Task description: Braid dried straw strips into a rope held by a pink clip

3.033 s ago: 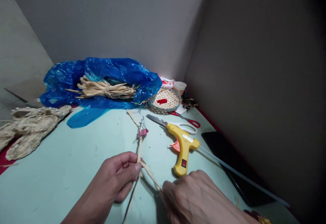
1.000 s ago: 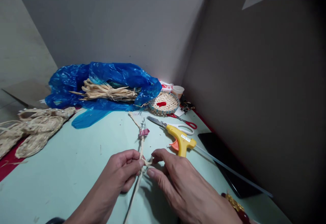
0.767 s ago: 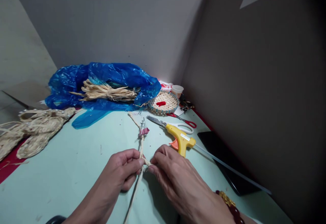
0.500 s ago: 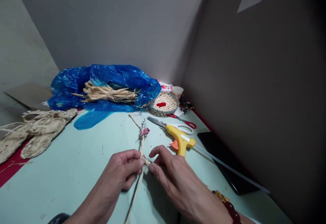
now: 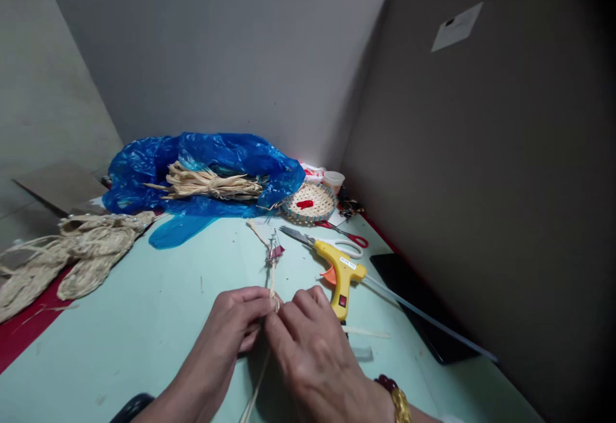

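Note:
A pale raffia cord (image 5: pixel 273 276) runs from a dark pink binder clip (image 5: pixel 276 253) on the table toward me. My left hand (image 5: pixel 245 314) pinches it between thumb and forefinger below the clip. Right against those fingertips, my right hand (image 5: pixel 305 333) is closed on the cord too, its fingers curled, so the strand inside is mostly hidden. A thin loop shows at the meeting point of both hands. Loose strand ends (image 5: pixel 255 388) hang below, toward the front. Beyond the clip, a short braided tail (image 5: pixel 258 233) lies on the table.
A yellow glue gun (image 5: pixel 342 275) with a long glue stick lies right of my hands, near white-handled scissors (image 5: pixel 346 248) and red scissors (image 5: pixel 353 238). Behind are a woven basket (image 5: pixel 317 195) and a blue bag (image 5: pixel 240 150) around raffia (image 5: pixel 212 182). Woven soles (image 5: pixel 96 262) lie left.
My right hand has closed in beside the left and curled its fingers over the strand. The view has tilted slightly upward; a pale strip beside the glue gun now shows.

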A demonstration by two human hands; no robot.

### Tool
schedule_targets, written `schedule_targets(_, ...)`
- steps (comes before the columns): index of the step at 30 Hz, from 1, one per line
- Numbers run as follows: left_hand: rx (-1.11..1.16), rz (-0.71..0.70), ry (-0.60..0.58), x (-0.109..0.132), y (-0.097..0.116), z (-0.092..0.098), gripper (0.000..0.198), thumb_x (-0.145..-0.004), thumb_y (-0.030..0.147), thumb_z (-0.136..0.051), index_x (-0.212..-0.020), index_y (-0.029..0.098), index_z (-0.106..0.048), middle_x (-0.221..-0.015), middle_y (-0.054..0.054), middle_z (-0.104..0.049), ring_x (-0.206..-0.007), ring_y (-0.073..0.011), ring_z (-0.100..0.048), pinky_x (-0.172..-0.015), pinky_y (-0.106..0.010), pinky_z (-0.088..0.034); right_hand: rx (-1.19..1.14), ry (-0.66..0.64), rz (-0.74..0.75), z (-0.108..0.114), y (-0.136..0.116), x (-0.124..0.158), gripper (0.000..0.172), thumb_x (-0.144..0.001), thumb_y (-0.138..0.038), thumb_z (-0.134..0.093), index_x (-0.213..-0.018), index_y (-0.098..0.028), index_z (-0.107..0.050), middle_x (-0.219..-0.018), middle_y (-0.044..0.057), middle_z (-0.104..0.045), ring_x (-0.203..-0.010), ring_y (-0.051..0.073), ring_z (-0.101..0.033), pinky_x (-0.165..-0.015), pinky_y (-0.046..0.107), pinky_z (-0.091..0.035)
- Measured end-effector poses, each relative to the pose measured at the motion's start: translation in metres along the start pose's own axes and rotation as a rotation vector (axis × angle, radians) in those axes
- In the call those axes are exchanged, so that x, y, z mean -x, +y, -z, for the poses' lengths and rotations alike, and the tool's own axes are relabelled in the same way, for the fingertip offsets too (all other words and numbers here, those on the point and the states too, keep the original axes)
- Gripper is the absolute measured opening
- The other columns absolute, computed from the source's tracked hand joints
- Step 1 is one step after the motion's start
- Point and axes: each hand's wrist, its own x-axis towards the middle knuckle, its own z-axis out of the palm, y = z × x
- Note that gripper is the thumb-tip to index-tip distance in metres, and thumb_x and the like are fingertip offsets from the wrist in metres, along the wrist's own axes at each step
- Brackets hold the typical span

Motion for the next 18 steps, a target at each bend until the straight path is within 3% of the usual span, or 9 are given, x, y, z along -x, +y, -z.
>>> schedule_targets(4, 0.019, 0.026, 0.009, 0.003, -0.001, 0.0, 0.012, -0.071, 0.025, -0.064, -0.066, 0.015, -0.059, -0.056, 0.005, -0.046, -0.051, -0.0068, -0.037, -0.045, -0.016, -0.023, 0.097, 0.154, 0.105, -0.013, -0.008, -0.002, 0.029, -0.083, -0.006, -0.039, -0.065, -0.014, -0.06, -0.061, 0.008, -0.053, -0.059, 0.021, -0.038, -0.057, 0.035, -0.023)
schedule_targets(9, 0.039, 0.085, 0.057, 0.004, 0.001, -0.001, 0.012, -0.07, 0.025, -0.065, -0.065, 0.015, -0.061, -0.057, 0.003, -0.054, -0.053, -0.0083, -0.048, -0.048, -0.016, -0.029, 0.132, 0.236, 0.15, -0.03, -0.015, 0.002, 0.029, -0.079, -0.005, -0.039, -0.06, -0.013, -0.06, -0.057, 0.011, -0.054, -0.059, 0.022, -0.043, -0.056, 0.035, -0.026)
schedule_targets(13, 0.059, 0.106, 0.065, 0.003, 0.002, 0.003, 0.01, -0.068, 0.023, -0.066, -0.069, 0.015, -0.062, -0.058, 0.003, -0.055, -0.049, -0.0062, -0.045, -0.046, -0.015, -0.026, 0.008, 0.152, 0.156, -0.014, -0.011, 0.003, 0.022, -0.082, -0.009, -0.044, -0.073, -0.01, -0.063, -0.064, 0.01, -0.06, -0.06, 0.021, -0.046, -0.056, 0.034, -0.03)
schedule_targets(15, 0.095, 0.099, 0.04, 0.003, 0.001, 0.006, 0.008, -0.068, 0.02, -0.065, -0.069, 0.014, -0.061, -0.057, 0.004, -0.051, -0.045, -0.0038, -0.036, -0.043, -0.015, -0.019, -0.215, 0.021, 0.059, 0.005, -0.002, 0.0, 0.02, -0.086, -0.024, -0.05, -0.092, -0.01, -0.064, -0.072, 0.008, -0.064, -0.063, 0.019, -0.05, -0.059, 0.034, -0.036)
schedule_targets(18, 0.151, 0.114, -0.023, 0.002, 0.001, 0.009, 0.008, -0.07, 0.02, -0.065, -0.068, 0.013, -0.061, -0.057, 0.005, -0.047, -0.044, -0.0023, -0.029, -0.041, -0.015, -0.015, -0.585, -0.122, -0.42, 0.024, 0.015, -0.007, 0.019, -0.093, -0.027, -0.048, -0.107, -0.02, -0.059, -0.093, 0.004, -0.067, -0.083, 0.017, -0.058, -0.075, 0.03, -0.042)
